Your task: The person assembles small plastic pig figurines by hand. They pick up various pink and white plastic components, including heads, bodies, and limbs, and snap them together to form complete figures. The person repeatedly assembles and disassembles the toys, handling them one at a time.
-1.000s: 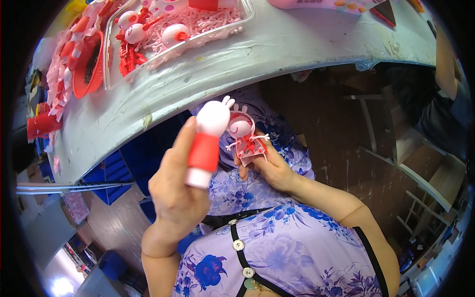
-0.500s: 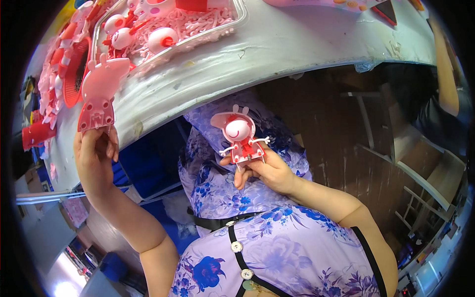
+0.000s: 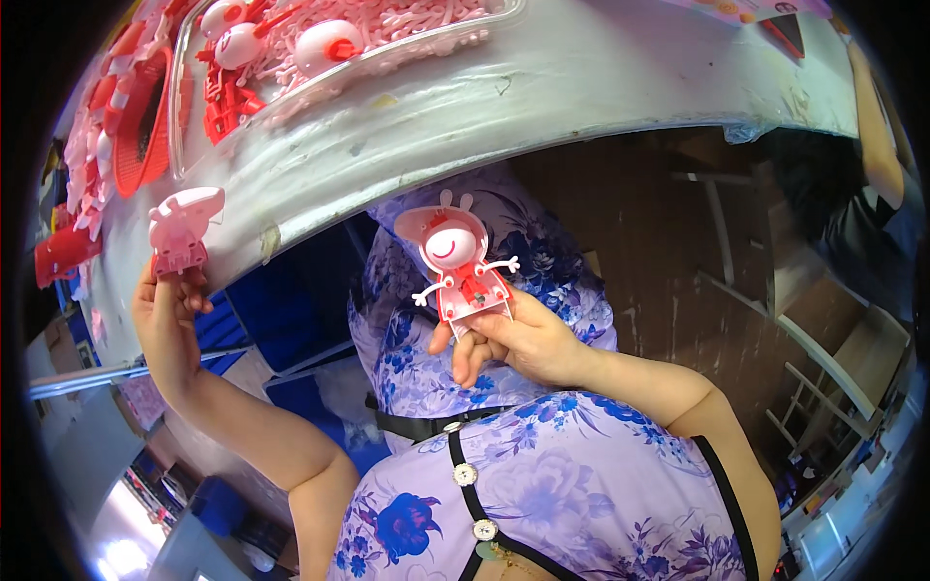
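Note:
My left hand is raised at the table's front edge, its fingers closed on the lower end of a pink plastic toy shell half. The shell is animal-shaped, with small ears, and stands upright. Over my lap, my right hand grips the bottom of a half-built toy figure between thumb and fingers. That figure is a matching open shell with a white ball bearing a curved pink line, red inner parts and two white arms sticking out. The two pieces are well apart.
On the white table, a clear tray holds pink strands, white balls and red parts. A red basket and more toy parts lie at its left. Another person's arm and a chair are at the right.
My left hand has come down and slightly left, and the shell half in it has tilted and turned. The right hand's toy figure has shifted slightly left. Both grips stay closed.

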A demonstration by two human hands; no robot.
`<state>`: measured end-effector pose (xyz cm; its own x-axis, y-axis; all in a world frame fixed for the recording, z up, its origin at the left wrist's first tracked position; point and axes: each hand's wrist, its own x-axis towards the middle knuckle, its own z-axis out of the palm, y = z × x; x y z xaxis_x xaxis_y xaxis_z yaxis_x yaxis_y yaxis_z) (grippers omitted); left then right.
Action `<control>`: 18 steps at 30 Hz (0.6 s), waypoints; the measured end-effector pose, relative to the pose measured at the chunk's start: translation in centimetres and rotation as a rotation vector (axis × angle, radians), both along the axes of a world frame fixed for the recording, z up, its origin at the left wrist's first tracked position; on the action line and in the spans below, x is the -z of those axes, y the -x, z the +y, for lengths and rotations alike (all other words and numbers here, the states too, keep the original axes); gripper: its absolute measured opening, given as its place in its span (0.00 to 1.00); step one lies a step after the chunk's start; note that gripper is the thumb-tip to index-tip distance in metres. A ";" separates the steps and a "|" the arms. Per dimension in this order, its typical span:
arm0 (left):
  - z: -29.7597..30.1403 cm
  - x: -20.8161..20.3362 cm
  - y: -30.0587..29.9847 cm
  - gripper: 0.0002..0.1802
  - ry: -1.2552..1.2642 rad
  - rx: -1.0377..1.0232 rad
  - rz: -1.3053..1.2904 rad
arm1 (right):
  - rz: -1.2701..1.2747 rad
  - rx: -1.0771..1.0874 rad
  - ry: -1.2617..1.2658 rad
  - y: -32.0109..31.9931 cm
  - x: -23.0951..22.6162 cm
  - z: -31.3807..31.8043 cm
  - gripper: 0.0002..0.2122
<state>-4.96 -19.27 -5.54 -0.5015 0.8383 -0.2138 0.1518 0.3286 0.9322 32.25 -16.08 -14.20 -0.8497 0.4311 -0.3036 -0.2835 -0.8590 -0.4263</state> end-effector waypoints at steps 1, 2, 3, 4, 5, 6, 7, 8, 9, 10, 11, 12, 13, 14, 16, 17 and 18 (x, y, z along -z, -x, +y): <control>0.1 0.1 0.2 0.14 0.014 -0.034 0.032 | 0.004 0.000 0.009 0.1 0.0 -0.1 0.13; 0.2 0.1 0.3 0.14 0.028 -0.068 0.065 | 0.008 0.000 0.019 0.2 0.0 -0.2 0.13; 0.3 0.1 0.2 0.14 0.026 -0.074 0.091 | 0.012 0.000 0.027 0.2 0.0 -0.2 0.13; 0.4 -0.1 -0.2 0.14 0.024 -0.079 0.118 | 0.015 -0.003 0.038 0.2 0.0 -0.3 0.12; 0.4 -0.3 -0.7 0.14 0.023 -0.084 0.145 | 0.019 -0.006 0.048 0.3 0.0 -0.5 0.12; 0.6 -0.7 -1.3 0.14 0.008 -0.095 0.223 | 0.023 -0.003 0.058 0.4 0.1 -0.6 0.12; 0.6 -1.1 -2.1 0.13 -0.007 -0.106 0.300 | 0.026 0.001 0.055 0.4 0.0 -0.7 0.12; 0.6 -1.4 -2.9 0.13 -0.022 -0.119 0.378 | 0.028 0.005 0.051 0.4 -0.1 -0.8 0.11; 0.5 -1.5 -3.6 0.12 -0.057 -0.232 0.475 | 0.030 0.009 0.051 0.5 -0.2 -0.9 0.11; 0.5 -1.4 -4.9 0.12 -0.178 -0.290 0.530 | 0.022 0.007 0.039 0.6 -0.2 -0.9 0.11; 0.5 -1.2 -6.9 0.11 -0.301 -0.350 0.584 | 0.014 0.003 0.028 0.7 -0.3 -0.9 0.12; 0.7 -1.0 -9.2 0.11 -0.424 -0.408 0.640 | 0.009 0.000 0.016 0.8 -0.3 -0.9 0.12; 1.0 0.0 -11.8 0.10 -0.445 -0.277 0.640 | -0.001 0.023 0.012 0.8 -0.2 -1.0 0.12; 1.0 0.6 -14.4 0.09 -0.458 -0.158 0.649 | -0.004 0.031 0.011 0.8 -0.2 -1.1 0.12; 0.6 0.3 -17.3 0.10 -0.264 0.225 0.500 | -0.019 0.023 0.001 0.9 -0.1 -1.1 0.12; 0.8 0.1 -18.2 0.12 -0.213 0.280 0.501 | -0.031 0.012 -0.008 0.9 -0.2 -1.0 0.12; 1.1 0.0 -18.7 0.14 -0.166 0.338 0.496 | -0.048 0.005 -0.018 1.0 -0.4 -1.0 0.12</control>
